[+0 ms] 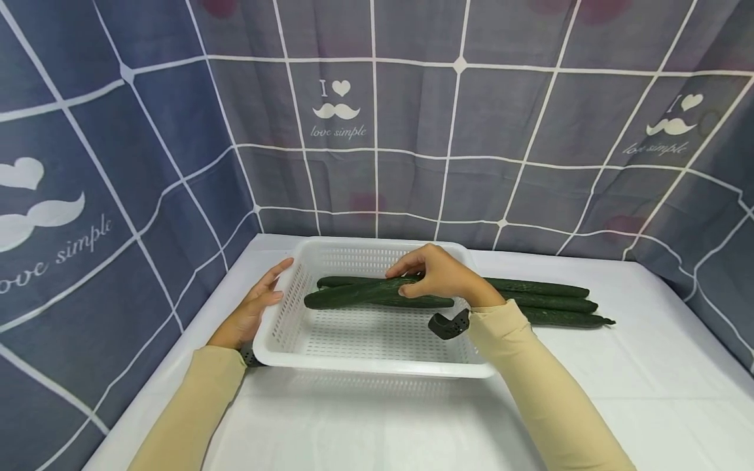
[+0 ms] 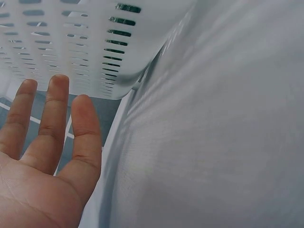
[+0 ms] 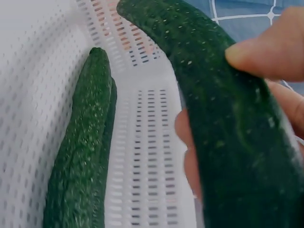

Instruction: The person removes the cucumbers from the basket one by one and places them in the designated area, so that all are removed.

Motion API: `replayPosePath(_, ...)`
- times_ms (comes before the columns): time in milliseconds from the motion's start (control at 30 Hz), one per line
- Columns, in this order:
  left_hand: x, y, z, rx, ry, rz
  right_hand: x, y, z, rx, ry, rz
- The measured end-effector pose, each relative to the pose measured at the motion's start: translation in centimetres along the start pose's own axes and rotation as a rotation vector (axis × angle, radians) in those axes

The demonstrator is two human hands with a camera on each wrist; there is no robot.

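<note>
My right hand (image 1: 438, 275) grips a dark green cucumber (image 1: 347, 296) over a white perforated plastic basket (image 1: 377, 367). In the right wrist view, the thumb lies along one side of this cucumber (image 3: 223, 104) and fingers curl round the other. Lower in the basket, further cucumbers (image 3: 85, 142) lie lengthwise, partly hidden by the held one in the head view. My left hand (image 1: 250, 311) is at the basket's left end. Its fingers (image 2: 54, 109) are extended, with the fingertips right by the slotted wall in the left wrist view.
Three more cucumbers (image 1: 559, 302) lie side by side on the white tablecloth (image 1: 660, 353), just right of the basket and partly behind my right forearm. A grey checked curtain (image 1: 412, 118) rises behind the table, and blue checked cloth (image 1: 118, 275) closes off the left side.
</note>
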State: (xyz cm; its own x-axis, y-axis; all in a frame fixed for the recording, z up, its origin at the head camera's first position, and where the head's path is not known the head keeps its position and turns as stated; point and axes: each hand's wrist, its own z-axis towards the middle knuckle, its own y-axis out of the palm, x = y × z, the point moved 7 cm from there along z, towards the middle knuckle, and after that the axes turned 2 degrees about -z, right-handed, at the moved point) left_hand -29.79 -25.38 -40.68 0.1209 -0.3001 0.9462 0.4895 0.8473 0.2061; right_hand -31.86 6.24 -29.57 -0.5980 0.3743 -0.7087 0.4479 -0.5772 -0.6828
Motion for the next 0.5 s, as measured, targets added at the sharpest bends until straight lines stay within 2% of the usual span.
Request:
replayPosePath(200,0.0,0.1,0.0,0.004,-0.004,0.001,-0.5,-0.9,-1.3,0.083,0.003,-0.054)
replayPosePath(500,0.0,0.1,-0.1,0.005,-0.004,0.007,-0.9,-2.1,-2.9,0.193,0.029,-0.034)
